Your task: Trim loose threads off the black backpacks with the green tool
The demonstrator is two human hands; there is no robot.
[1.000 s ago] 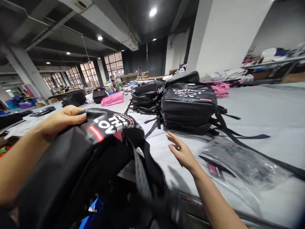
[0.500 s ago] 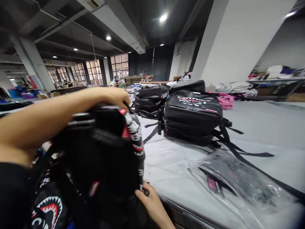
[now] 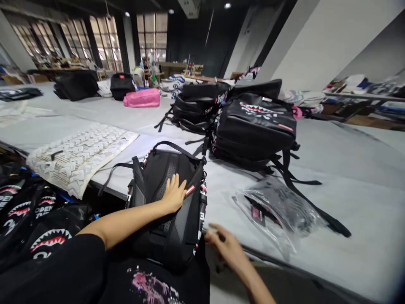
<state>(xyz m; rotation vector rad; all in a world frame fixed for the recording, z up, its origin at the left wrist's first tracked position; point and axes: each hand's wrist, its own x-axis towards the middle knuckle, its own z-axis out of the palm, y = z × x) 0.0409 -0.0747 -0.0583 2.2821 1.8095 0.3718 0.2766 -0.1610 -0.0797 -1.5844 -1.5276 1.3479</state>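
Note:
A black backpack (image 3: 148, 164) lies at the table's front edge with its padded back and shoulder straps facing up. White lettering and a red-and-white shark-mouth print show along its right side. My left hand (image 3: 173, 196) rests flat on the back panel, fingers stretched out, beside a small red-and-white label. Just right of the bag's lower side is my right hand (image 3: 226, 242), its fingers curled around something small and dark that I cannot make out. A clear plastic bag (image 3: 278, 211) with dark and pink items inside lies right of the backpack.
Several black backpacks (image 3: 253, 135) stand farther back on the white-covered table (image 3: 357, 190). A patterned sheet (image 3: 82, 152) hangs over the edge at left. Below it are more shark-print bags (image 3: 50, 236). A pink bag (image 3: 142, 98) lies farther off; a person (image 3: 142, 67) is in the background.
The backpack has gone from being held upright to lying back-up on the table edge. My left hand has moved from its top onto the back panel; my right hand has come away from its side.

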